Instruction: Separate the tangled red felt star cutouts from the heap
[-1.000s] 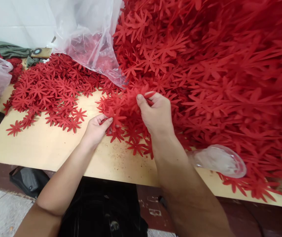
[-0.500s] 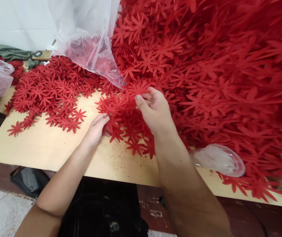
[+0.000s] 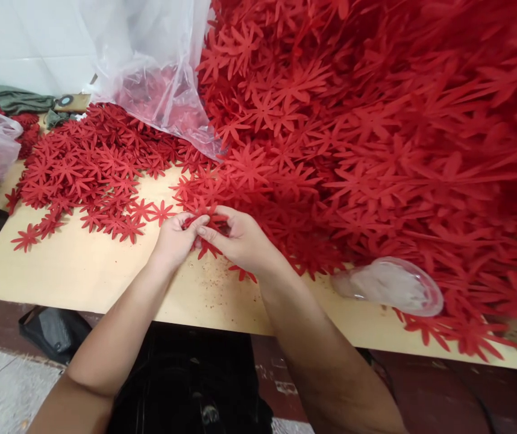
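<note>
Thumb against thumb, my two hands meet over the table near the front of the red pile. My left hand (image 3: 171, 240) is closed on a red flower-shaped cutout (image 3: 200, 222) with narrow petals. My right hand (image 3: 237, 238) pinches at the same cutout from the other side, its fingers curled behind the petals. Whether one or more cutouts lie between the fingers I cannot tell. Close beyond the hands spreads a large heap of similar red cutouts (image 3: 281, 181). To the left, a lower, darker pile of thicker-looking red flowers (image 3: 82, 163) covers the table.
A clear plastic bag (image 3: 159, 78) hangs over the piles at the back. On the table's right front lies a clear plastic container (image 3: 394, 286) on its side. The wooden table (image 3: 105, 277) ends just before my body. A black bag (image 3: 57, 331) is below its edge.
My right hand has come down and left from the large heap to meet my left hand. A red flower now lies beside the left pile, near my left fingers.
</note>
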`<action>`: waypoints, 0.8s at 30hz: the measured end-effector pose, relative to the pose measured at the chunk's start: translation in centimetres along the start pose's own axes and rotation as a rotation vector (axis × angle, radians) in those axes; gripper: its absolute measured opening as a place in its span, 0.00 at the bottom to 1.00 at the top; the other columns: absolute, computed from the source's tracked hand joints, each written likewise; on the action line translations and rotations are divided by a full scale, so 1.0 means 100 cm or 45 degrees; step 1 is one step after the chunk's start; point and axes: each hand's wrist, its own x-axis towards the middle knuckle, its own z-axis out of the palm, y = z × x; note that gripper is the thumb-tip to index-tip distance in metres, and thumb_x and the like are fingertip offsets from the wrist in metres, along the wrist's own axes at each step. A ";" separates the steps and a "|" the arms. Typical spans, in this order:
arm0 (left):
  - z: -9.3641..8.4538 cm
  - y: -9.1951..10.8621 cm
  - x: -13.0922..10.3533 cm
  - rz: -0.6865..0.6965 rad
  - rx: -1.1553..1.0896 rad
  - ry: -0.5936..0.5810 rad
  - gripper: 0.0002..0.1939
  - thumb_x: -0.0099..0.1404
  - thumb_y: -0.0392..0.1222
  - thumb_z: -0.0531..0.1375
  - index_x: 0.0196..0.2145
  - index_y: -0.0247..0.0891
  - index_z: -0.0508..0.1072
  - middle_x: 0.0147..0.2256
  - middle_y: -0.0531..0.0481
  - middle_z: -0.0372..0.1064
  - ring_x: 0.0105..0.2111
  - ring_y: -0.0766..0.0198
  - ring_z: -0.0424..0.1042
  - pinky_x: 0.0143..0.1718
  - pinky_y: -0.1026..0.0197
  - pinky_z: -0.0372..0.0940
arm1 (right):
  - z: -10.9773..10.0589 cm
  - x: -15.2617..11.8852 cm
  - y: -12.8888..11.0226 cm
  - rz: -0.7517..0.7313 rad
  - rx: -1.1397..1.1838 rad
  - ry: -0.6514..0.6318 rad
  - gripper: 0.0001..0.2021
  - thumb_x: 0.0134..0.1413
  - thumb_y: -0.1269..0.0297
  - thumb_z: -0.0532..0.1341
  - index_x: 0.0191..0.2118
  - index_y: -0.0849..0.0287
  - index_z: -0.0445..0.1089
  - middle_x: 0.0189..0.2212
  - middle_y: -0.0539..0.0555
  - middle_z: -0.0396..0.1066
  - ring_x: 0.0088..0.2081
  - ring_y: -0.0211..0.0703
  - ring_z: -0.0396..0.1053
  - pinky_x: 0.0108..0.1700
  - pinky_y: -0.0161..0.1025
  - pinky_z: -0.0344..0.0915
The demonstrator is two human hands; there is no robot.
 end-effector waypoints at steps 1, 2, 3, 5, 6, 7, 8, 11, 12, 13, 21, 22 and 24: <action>0.000 0.000 0.000 0.011 0.006 0.004 0.18 0.50 0.52 0.65 0.20 0.36 0.64 0.11 0.61 0.55 0.13 0.76 0.53 0.17 0.68 0.48 | 0.001 0.001 0.002 0.005 0.050 -0.004 0.13 0.45 0.57 0.65 0.35 0.58 0.68 0.29 0.51 0.73 0.26 0.39 0.71 0.27 0.38 0.71; -0.001 0.001 -0.001 0.032 0.014 -0.005 0.19 0.51 0.53 0.64 0.19 0.36 0.63 0.11 0.60 0.55 0.13 0.76 0.52 0.17 0.68 0.48 | 0.001 0.002 0.003 -0.007 0.081 0.013 0.12 0.44 0.58 0.65 0.34 0.58 0.69 0.29 0.51 0.73 0.27 0.39 0.71 0.28 0.38 0.71; -0.001 0.001 -0.002 0.056 0.019 -0.027 0.20 0.53 0.54 0.63 0.19 0.36 0.63 0.11 0.60 0.55 0.13 0.76 0.52 0.17 0.68 0.48 | 0.000 0.004 0.004 -0.032 0.096 0.053 0.12 0.43 0.59 0.66 0.34 0.58 0.69 0.29 0.51 0.73 0.28 0.39 0.72 0.30 0.38 0.72; -0.001 0.002 -0.003 0.093 0.005 -0.084 0.20 0.57 0.55 0.59 0.20 0.36 0.64 0.12 0.58 0.58 0.14 0.75 0.54 0.18 0.67 0.49 | -0.001 0.006 0.006 -0.090 0.101 0.179 0.09 0.43 0.60 0.65 0.31 0.58 0.70 0.27 0.50 0.73 0.29 0.39 0.71 0.33 0.38 0.71; -0.001 0.002 -0.004 0.101 -0.009 -0.108 0.19 0.57 0.54 0.59 0.22 0.35 0.66 0.13 0.57 0.60 0.15 0.75 0.55 0.19 0.68 0.51 | -0.002 0.007 0.006 -0.115 0.098 0.259 0.07 0.44 0.61 0.65 0.30 0.58 0.70 0.26 0.50 0.73 0.29 0.39 0.71 0.34 0.38 0.71; -0.001 0.003 -0.004 0.098 -0.024 -0.128 0.16 0.57 0.52 0.60 0.24 0.35 0.67 0.15 0.57 0.62 0.16 0.75 0.57 0.20 0.68 0.52 | -0.003 0.008 0.006 -0.135 0.092 0.336 0.06 0.45 0.62 0.64 0.29 0.58 0.70 0.25 0.50 0.73 0.29 0.38 0.71 0.34 0.38 0.71; -0.001 0.003 -0.005 0.087 -0.037 -0.139 0.13 0.56 0.48 0.62 0.28 0.35 0.68 0.17 0.57 0.64 0.17 0.75 0.59 0.21 0.68 0.54 | -0.005 0.009 0.006 -0.151 0.083 0.410 0.06 0.46 0.62 0.63 0.29 0.58 0.69 0.25 0.50 0.72 0.29 0.38 0.70 0.34 0.38 0.70; -0.001 0.003 -0.004 0.053 -0.060 -0.124 0.11 0.52 0.38 0.64 0.33 0.35 0.69 0.20 0.57 0.68 0.18 0.75 0.62 0.23 0.69 0.57 | -0.016 0.013 0.010 -0.192 0.000 0.583 0.05 0.50 0.61 0.60 0.30 0.58 0.68 0.24 0.51 0.71 0.28 0.39 0.69 0.34 0.40 0.69; -0.002 0.003 -0.004 0.055 -0.062 -0.118 0.09 0.52 0.37 0.64 0.32 0.34 0.69 0.20 0.57 0.69 0.18 0.75 0.63 0.24 0.69 0.58 | -0.022 0.015 0.012 -0.211 -0.046 0.641 0.06 0.51 0.61 0.59 0.31 0.57 0.67 0.25 0.51 0.71 0.28 0.40 0.69 0.34 0.42 0.69; -0.002 0.003 -0.003 0.063 -0.055 -0.118 0.07 0.53 0.36 0.63 0.30 0.34 0.69 0.20 0.56 0.69 0.18 0.75 0.63 0.23 0.69 0.58 | -0.030 0.018 0.015 -0.238 -0.106 0.696 0.06 0.52 0.60 0.58 0.33 0.57 0.67 0.27 0.53 0.71 0.30 0.41 0.70 0.35 0.43 0.69; 0.003 0.006 0.001 0.033 0.070 -0.126 0.15 0.54 0.48 0.63 0.21 0.36 0.66 0.12 0.59 0.59 0.14 0.75 0.57 0.19 0.68 0.54 | -0.064 0.017 0.016 -0.472 -0.861 0.940 0.23 0.51 0.53 0.60 0.53 0.54 0.63 0.53 0.64 0.61 0.56 0.57 0.59 0.50 0.57 0.64; 0.005 0.006 0.003 0.052 0.055 -0.126 0.15 0.54 0.50 0.63 0.22 0.36 0.67 0.13 0.59 0.60 0.15 0.74 0.58 0.20 0.68 0.55 | -0.057 0.013 0.011 -0.474 -0.791 0.873 0.21 0.52 0.53 0.59 0.52 0.53 0.64 0.51 0.63 0.63 0.54 0.55 0.62 0.50 0.56 0.64; 0.008 0.006 0.006 0.093 0.051 -0.131 0.17 0.53 0.54 0.63 0.24 0.36 0.69 0.14 0.59 0.60 0.16 0.73 0.59 0.20 0.67 0.55 | -0.038 0.004 0.003 -0.428 -0.536 0.612 0.18 0.52 0.54 0.59 0.48 0.53 0.66 0.45 0.59 0.69 0.47 0.50 0.68 0.46 0.50 0.68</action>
